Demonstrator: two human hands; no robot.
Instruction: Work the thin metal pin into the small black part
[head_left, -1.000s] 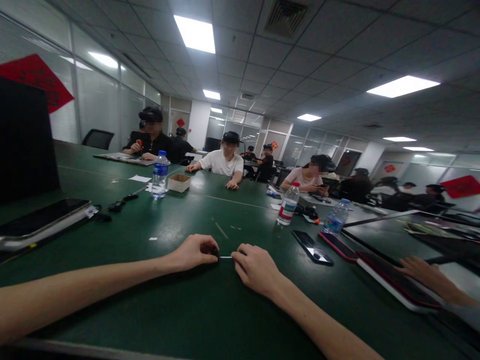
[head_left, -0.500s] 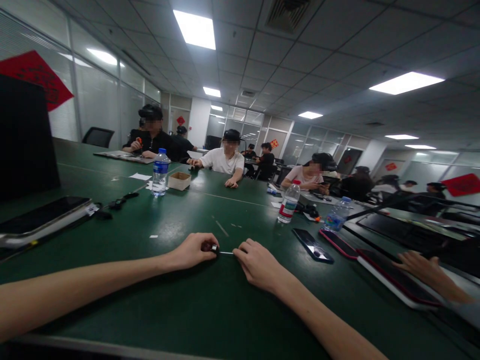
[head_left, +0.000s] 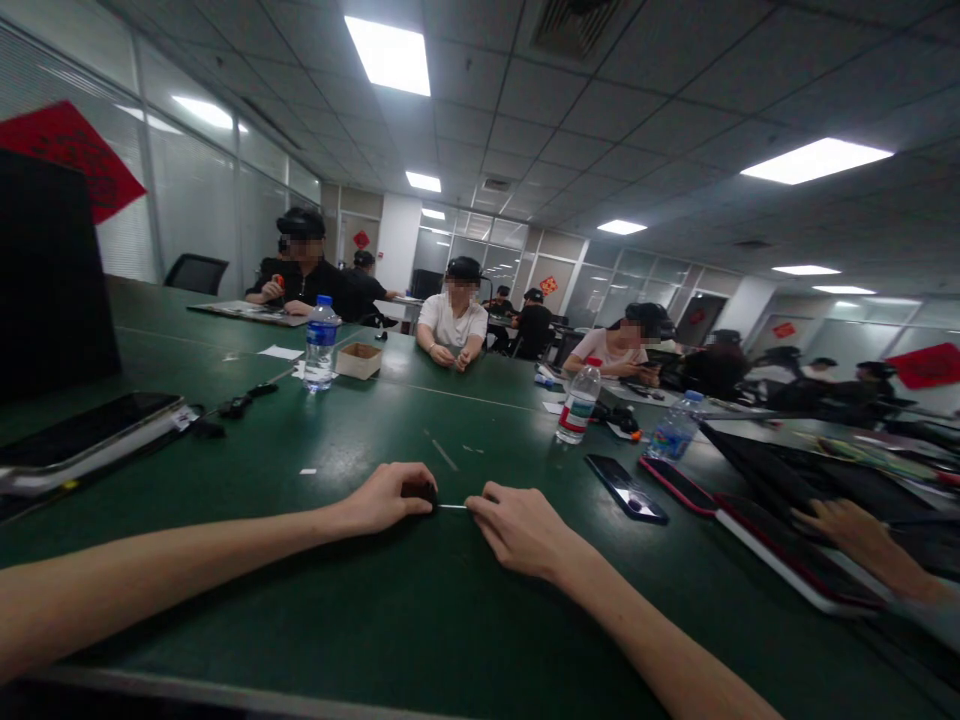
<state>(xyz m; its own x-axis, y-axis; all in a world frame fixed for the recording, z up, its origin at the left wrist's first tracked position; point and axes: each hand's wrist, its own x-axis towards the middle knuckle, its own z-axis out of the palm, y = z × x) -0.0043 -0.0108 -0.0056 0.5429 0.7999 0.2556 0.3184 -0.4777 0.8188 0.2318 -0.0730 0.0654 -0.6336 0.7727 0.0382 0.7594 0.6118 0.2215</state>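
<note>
My left hand (head_left: 391,497) is closed around a small black object (head_left: 429,493) just above the green table (head_left: 360,620); its kind is too small to tell. Between the fingertips of my right hand (head_left: 521,525) is a thin, pale rod (head_left: 453,507), pinched and pointing left. The rod's far end reaches the black object, though I cannot tell whether it goes inside. My fingers hide its other end. Both forearms come in from the lower corners.
A dark phone (head_left: 626,487) and a red-edged phone (head_left: 677,486) lie to my right, near a co-worker's hand (head_left: 855,535). Ahead stand water bottles (head_left: 320,345) (head_left: 577,405) and an open cardboard box (head_left: 358,361). Cables (head_left: 240,402) lie left. Several people sit beyond.
The black object has turned in my left hand, so its pale face no longer shows. Across the table, a person has brought both hands together. At right, a dark flat panel now stands tilted up.
</note>
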